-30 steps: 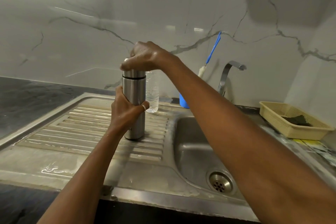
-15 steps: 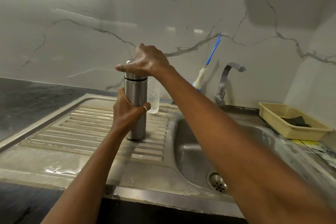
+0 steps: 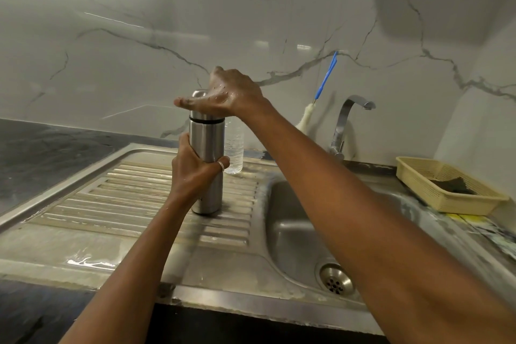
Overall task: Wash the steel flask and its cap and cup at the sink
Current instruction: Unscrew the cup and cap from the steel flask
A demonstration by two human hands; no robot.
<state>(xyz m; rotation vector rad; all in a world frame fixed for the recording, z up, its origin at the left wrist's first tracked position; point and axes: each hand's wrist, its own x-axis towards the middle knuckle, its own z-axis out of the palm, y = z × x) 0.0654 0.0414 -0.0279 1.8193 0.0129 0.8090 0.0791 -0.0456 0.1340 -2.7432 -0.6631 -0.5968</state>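
We are gripping the flask (image 3: 208, 145) upright with the left hand (image 3: 194, 169); right hand (image 3: 226, 96) is lying flat-fingered on its cup (image 3: 205, 117). Probably capping; next needs a twisting grip.

The ribbed drainboard (image 3: 125, 204) bears the upright flask (image 3: 208, 142) and a bottle (image 3: 235, 148).

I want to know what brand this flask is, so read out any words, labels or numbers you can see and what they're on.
"N": low on the flask, the end of a word; the rest is hidden by the left hand.
Yellow printed sheet beside the basket: too blurred to read.
Plastic bottle: no label shows.
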